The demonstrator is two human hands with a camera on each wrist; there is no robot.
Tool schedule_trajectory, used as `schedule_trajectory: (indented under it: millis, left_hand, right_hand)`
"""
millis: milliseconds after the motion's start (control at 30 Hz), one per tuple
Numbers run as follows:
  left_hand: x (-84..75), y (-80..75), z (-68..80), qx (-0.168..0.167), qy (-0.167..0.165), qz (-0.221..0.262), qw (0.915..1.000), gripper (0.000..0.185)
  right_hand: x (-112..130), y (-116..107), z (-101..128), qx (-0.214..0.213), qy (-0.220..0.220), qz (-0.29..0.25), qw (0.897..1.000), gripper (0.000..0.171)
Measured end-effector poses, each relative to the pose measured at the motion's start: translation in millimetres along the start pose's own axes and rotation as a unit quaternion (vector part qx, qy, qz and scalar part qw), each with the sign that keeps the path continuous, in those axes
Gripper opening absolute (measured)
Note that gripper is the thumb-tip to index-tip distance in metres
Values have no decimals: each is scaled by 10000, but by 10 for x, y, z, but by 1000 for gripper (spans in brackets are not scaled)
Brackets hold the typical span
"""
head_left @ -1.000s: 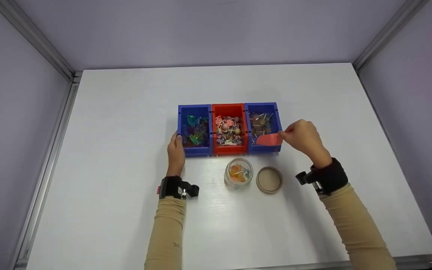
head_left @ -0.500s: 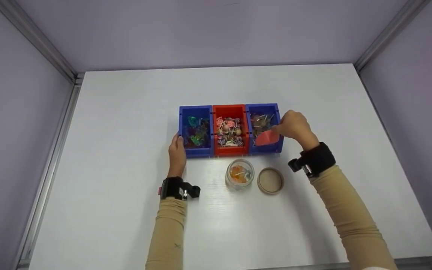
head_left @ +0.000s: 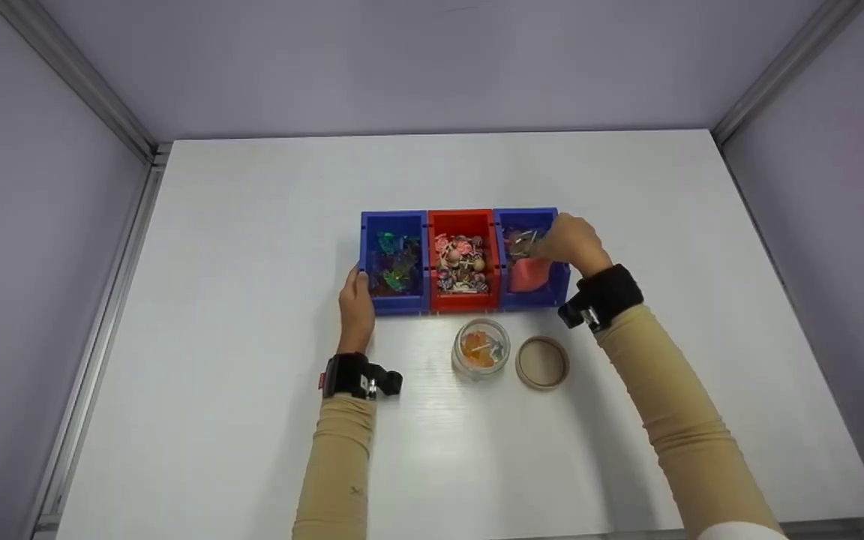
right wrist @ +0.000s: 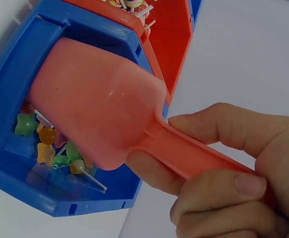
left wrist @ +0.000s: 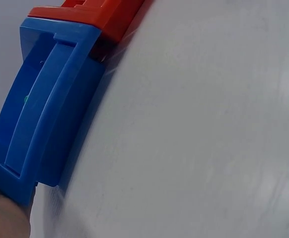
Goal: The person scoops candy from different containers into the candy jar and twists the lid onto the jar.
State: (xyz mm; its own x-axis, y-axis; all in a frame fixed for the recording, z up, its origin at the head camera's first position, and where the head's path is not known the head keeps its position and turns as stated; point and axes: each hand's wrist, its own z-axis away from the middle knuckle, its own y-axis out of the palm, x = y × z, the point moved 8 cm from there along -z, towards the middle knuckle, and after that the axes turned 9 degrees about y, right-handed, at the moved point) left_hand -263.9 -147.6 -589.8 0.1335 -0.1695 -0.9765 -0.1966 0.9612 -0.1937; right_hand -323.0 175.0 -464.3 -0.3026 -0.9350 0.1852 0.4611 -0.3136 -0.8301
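Observation:
My right hand grips the handle of a pink-red scoop between thumb and curled fingers. The scoop's broad bowl is tilted down inside the right blue bin, with its underside facing the right wrist camera. Beside and below the bowl lie small star-shaped lollipops in green, orange and red; the bowl covers the others. My left hand rests against the outer left side of the left blue bin, its fingers along the wall. Only part of that hand shows at the lower left of the left wrist view.
A red bin of round-headed lollipops joins the two blue bins. Green and dark candies fill the left bin. In front stand an uncovered glass jar with orange and pale candies and a round lid. Walls border the white table.
My right hand has moved left over the right blue bin, and the scoop has gone from level above it to tilted down inside. My left hand stays at the left bin.

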Motion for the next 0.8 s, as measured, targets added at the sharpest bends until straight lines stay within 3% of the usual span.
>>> schedule_trajectory:
  millis: [333, 533, 800]
  left_hand:
    - [-32, 14, 32, -21, 85, 74, 9999, 50]
    - [-29, 3, 28, 3, 41, 75, 10000, 50]
    - [-29, -5, 27, 31, 50, 46, 10000, 51]
  right_hand:
    - [20, 110, -5, -158, 462, 214, 9986, 53]
    - [115, 153, 54, -444, 446, 325, 9975, 56]
    - [147, 192, 136, -807, 453, 278, 9953, 44]
